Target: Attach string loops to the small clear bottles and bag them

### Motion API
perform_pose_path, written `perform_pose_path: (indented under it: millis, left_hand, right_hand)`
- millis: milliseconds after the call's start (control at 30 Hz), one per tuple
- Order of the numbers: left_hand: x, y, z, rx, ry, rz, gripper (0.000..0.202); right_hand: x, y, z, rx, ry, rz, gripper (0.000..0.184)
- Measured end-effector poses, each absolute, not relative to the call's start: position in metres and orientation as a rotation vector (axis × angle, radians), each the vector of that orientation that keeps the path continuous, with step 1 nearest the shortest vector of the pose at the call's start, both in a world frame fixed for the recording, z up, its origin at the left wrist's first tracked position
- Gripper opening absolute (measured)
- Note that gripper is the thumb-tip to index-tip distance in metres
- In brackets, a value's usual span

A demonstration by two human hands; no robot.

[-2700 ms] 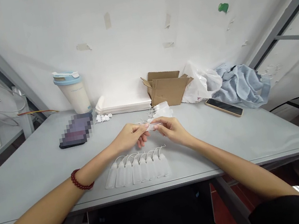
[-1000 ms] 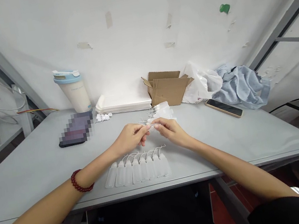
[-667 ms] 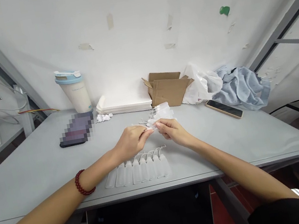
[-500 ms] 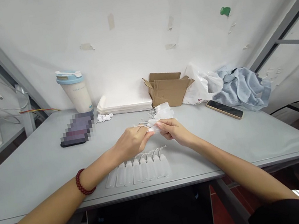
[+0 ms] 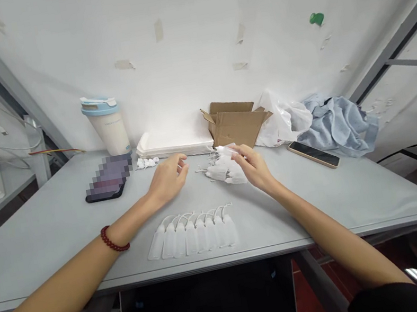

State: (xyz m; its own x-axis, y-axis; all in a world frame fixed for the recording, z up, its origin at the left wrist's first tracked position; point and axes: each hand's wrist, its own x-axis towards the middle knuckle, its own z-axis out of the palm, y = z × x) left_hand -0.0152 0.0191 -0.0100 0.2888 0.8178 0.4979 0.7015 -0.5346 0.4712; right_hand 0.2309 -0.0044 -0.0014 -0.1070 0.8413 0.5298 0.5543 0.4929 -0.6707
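My right hand point(image 5: 251, 166) pinches a small translucent plastic bottle point(image 5: 227, 150) between thumb and fingers. The bottle is over the far side of a loose pile of similar bottles point(image 5: 223, 171). Off to the pile's left, my left hand point(image 5: 168, 180) is raised with thumb and fingers apart, holding nothing. Nearer the table's front edge, several translucent bottles point(image 5: 191, 238) lie side by side in a row, their thin curved strips pointing away from me. Small white pieces, perhaps caps point(image 5: 147, 162), sit beyond my left hand.
Along the wall stand a cup with a blue lid point(image 5: 106, 125), a white stack point(image 5: 174, 143), an open cardboard box point(image 5: 237, 124), a white plastic bag point(image 5: 280, 116) and blue cloth point(image 5: 342, 121). Phones lie at left point(image 5: 110, 179) and right point(image 5: 314, 154) on the grey table point(image 5: 322, 206).
My hands were together over the table's middle and have separated. The left moved left and away from me and opened; the right moved to the far side of the pile with a bottle.
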Motion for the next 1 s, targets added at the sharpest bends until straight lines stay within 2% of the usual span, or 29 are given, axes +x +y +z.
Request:
perform_pose_path:
  millis: [100, 233, 700, 867, 1000]
  left_hand:
    - [-0.031, 0.037, -0.011, 2.371, 1.663, 1.015, 0.027]
    - [-0.053, 0.057, -0.013, 2.471, 1.889, 0.928, 0.03]
    - [-0.072, 0.075, -0.027, 2.754, 1.995, 0.513, 0.038]
    - [-0.072, 0.077, -0.029, 2.698, 2.07, 0.537, 0.037]
    - [-0.074, 0.08, -0.033, 2.724, 2.042, 0.515, 0.037]
  right_hand:
    - [0.238, 0.007, -0.006, -1.222, -1.832, 0.111, 0.038]
    - [0.238, 0.017, -0.012, -1.195, -1.877, -0.101, 0.033]
    - [0.232, 0.013, -0.014, -1.166, -1.921, -0.175, 0.027]
    - [0.228, -0.006, 0.003, -1.133, -1.98, 0.002, 0.014]
    - [0.225, -0.023, 0.017, -1.201, -2.169, 0.532, 0.019]
